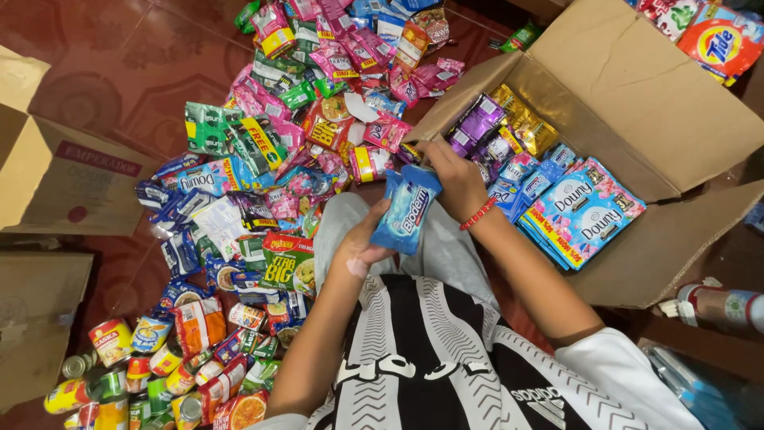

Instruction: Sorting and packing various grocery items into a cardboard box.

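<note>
Both the left hand (362, 247) and the right hand (454, 179) are grasping 1 blue sachet strip (406, 209); keep it flat and lay it square beside the stacks in the open box (637, 103) on the right.

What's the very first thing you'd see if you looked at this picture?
Right in the middle, the left hand and right hand together hold up a blue packet. Behind them a huge heap of colourful sachets spreads across the red floor. To the right, an open cardboard box holds more packets, and tins cluster at the lower left.
</note>
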